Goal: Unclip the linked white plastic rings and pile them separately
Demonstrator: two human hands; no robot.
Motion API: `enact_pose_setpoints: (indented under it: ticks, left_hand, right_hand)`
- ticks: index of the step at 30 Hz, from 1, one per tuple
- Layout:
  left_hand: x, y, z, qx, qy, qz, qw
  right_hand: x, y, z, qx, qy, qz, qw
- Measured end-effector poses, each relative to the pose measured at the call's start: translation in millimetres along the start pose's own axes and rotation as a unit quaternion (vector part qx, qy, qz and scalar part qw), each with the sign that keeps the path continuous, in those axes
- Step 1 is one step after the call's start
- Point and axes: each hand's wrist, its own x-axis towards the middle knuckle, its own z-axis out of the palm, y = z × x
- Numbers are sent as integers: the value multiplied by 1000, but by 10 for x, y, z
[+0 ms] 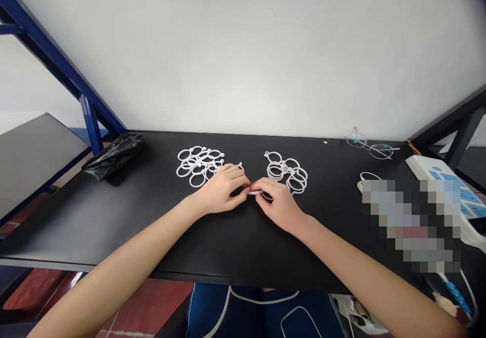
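Note:
Fingertips of my left hand [224, 190] and my right hand [277, 202] meet over the middle of the black table. Between them, both hands pinch a white ring [255, 192], seen nearly edge-on and mostly covered by the fingers. Left of it lies a loose pile of white curtain rings [198, 180] with small eyelets, partly behind my left hand. Beyond my right hand is a second heap of similar rings [275, 178], overlapping one another. Some of its near rings are hidden by my right fingers.
A crumpled black plastic bag [114, 156] rests at the table's left end. Eyeglasses [370, 147] lie at the back right, near a white power strip [436, 168] and a blurred-out object [410, 226]. Blue metal framing [91, 120] rises at left; a white cable [261, 301] crosses my lap.

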Motion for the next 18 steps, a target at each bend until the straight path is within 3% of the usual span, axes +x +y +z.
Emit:
enact_pose_setpoints:
  ticks: [18]
  left_hand:
    - [-18,8,-2,-28,-24,11,999]
  right_hand:
    - [7,-15,-9,1,31,36,999]
